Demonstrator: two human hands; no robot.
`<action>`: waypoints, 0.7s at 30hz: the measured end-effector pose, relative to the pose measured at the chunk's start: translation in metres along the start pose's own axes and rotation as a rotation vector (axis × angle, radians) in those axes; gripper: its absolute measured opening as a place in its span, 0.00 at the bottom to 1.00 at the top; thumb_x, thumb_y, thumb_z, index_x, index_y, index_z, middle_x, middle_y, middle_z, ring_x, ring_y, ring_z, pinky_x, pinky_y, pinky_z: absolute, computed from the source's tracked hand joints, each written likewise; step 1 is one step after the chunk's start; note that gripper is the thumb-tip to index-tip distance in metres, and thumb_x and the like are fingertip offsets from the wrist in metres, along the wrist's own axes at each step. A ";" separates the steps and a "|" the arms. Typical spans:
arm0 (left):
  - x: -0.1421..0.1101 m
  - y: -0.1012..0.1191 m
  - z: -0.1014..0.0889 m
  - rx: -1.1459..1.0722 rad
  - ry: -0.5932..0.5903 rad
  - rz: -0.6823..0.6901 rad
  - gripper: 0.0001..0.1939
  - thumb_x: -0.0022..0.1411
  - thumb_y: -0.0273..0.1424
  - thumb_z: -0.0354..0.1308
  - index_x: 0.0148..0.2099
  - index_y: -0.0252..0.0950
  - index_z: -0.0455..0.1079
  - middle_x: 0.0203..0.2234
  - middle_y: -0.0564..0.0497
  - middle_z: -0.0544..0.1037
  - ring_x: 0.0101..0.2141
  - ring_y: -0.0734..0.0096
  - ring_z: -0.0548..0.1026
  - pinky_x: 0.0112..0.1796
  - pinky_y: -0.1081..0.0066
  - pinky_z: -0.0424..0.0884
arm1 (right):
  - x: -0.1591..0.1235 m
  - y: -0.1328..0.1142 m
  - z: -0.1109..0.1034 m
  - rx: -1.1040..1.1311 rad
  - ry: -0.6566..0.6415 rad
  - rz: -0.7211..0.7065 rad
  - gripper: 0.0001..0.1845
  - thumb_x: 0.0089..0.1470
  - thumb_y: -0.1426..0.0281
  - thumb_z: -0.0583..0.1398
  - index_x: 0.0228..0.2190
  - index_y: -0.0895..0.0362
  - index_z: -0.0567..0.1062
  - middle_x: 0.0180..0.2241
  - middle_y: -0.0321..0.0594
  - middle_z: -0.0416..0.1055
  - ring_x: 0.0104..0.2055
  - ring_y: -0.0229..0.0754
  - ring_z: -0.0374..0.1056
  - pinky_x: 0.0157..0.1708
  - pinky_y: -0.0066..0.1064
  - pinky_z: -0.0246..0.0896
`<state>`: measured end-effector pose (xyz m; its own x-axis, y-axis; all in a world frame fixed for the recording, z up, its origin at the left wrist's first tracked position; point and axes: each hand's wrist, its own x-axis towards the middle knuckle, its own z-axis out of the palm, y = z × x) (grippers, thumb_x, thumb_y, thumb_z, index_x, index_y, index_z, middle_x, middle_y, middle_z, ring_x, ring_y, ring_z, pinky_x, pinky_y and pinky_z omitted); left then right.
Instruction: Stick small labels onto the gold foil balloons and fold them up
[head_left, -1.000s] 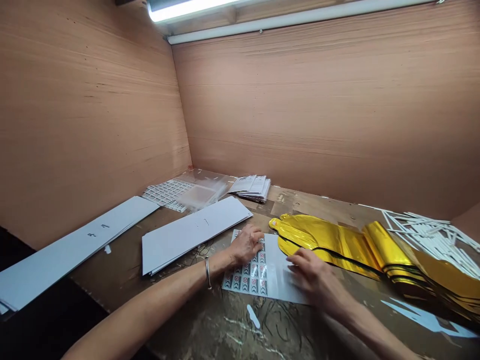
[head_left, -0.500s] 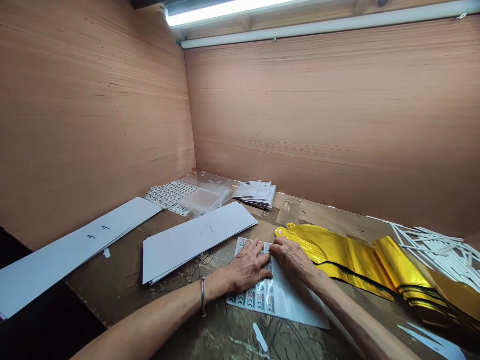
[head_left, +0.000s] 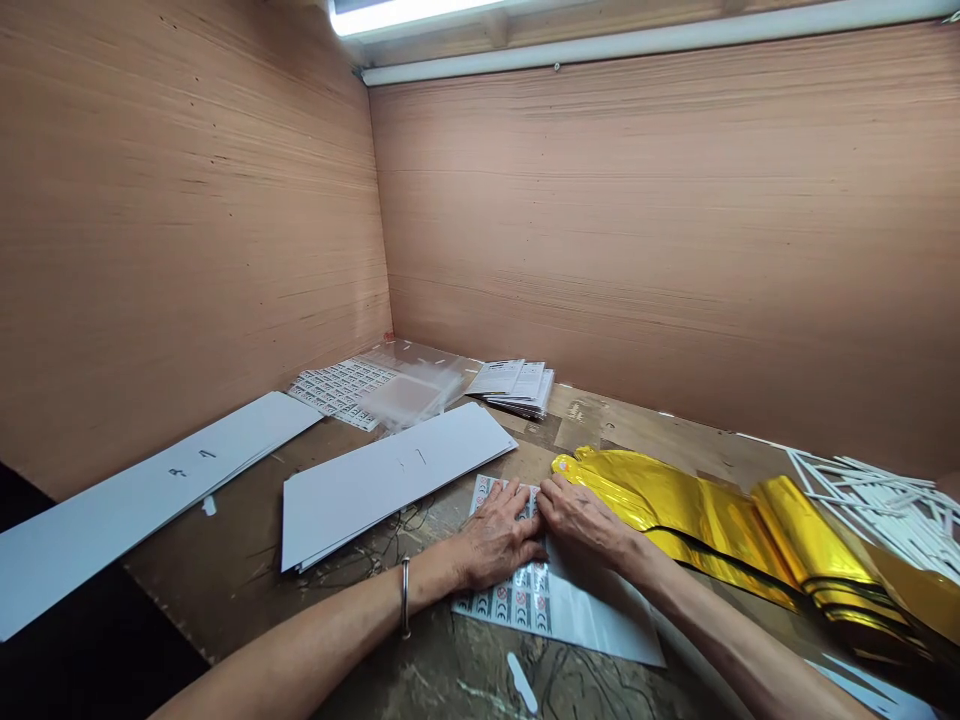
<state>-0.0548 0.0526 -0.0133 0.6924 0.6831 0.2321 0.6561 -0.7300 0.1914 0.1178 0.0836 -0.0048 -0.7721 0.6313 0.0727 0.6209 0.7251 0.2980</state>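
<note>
My left hand lies flat with its fingers spread over a sticker sheet, printed with rows of small CE labels and bare backing on its right part. Curled close beside it, my right hand has its fingers pinched together at the sheet's upper part, along the edge of the printed labels. What exactly lies between those fingertips is hidden. Just beyond my right hand is a long piece of shiny gold foil, partly folded in layers.
White card strips are stacked left of my hands, with longer strips further left. Behind are label sheets, clear plastic bags and printed cards. White sticks pile up at right. A white plastic tab lies in front.
My right hand has shifted slightly left, closer to my left hand, along the sheet's upper part. The left hand keeps its place, and the view has tilted slightly.
</note>
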 end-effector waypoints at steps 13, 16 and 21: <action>-0.002 0.001 -0.002 0.020 0.017 -0.005 0.17 0.58 0.40 0.45 0.45 0.36 0.63 0.48 0.41 0.61 0.53 0.54 0.53 0.51 0.52 0.50 | 0.002 0.032 0.001 0.238 0.189 0.332 0.11 0.54 0.76 0.43 0.27 0.60 0.64 0.26 0.40 0.65 0.28 0.35 0.60 0.28 0.25 0.52; -0.002 -0.001 0.003 0.034 0.029 -0.005 0.18 0.59 0.40 0.44 0.47 0.36 0.61 0.50 0.41 0.59 0.54 0.52 0.52 0.51 0.52 0.50 | -0.006 0.051 -0.003 0.291 0.244 0.409 0.12 0.55 0.74 0.43 0.28 0.59 0.64 0.27 0.40 0.65 0.29 0.36 0.61 0.30 0.25 0.51; -0.003 -0.003 0.006 0.015 0.037 0.003 0.18 0.59 0.40 0.44 0.48 0.37 0.61 0.51 0.40 0.59 0.54 0.51 0.51 0.50 0.51 0.50 | -0.021 0.070 -0.003 0.125 0.241 0.369 0.12 0.51 0.79 0.44 0.26 0.60 0.65 0.27 0.42 0.64 0.30 0.38 0.58 0.30 0.27 0.48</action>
<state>-0.0569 0.0532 -0.0206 0.6829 0.6798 0.2674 0.6588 -0.7313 0.1767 0.1768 0.1204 0.0172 -0.4966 0.7823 0.3760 0.8604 0.5009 0.0944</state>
